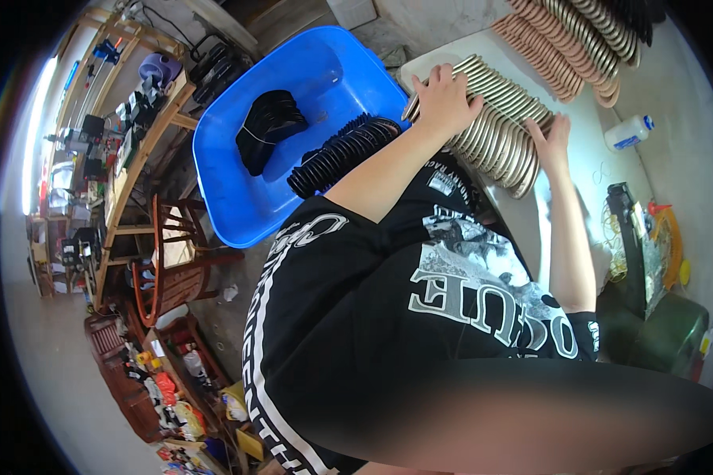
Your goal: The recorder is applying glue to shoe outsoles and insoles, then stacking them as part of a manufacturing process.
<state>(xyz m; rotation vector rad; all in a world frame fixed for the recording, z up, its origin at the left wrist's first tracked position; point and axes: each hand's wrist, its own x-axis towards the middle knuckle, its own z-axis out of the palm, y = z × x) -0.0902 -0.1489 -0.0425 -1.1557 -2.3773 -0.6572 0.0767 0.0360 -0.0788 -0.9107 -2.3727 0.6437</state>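
Observation:
A long row of beige-gold, flat curved pieces (495, 144), standing close together on edge, lies on the pale table top (610, 182) in front of me. Over its left end rests my left hand (448, 101), fingers stretched out and thumb apart. At the row's right end is my right hand (553, 144). Its thumb touches the pieces, with a gap between thumb and fingers. What exactly the pieces are cannot be told. My left forearm crosses the corner of a blue plastic tub (214, 198), which holds a row of black ribbed pieces (345, 154) and a tied black bundle (265, 131).
More rows of copper-coloured pieces (539, 59) stand at the table's far side. A white bottle with a blue cap (630, 133) lies to the right. A wooden chair (170, 253) and a cluttered wooden shelf (123, 178) are at the left. A dark green container (673, 328) stands near right.

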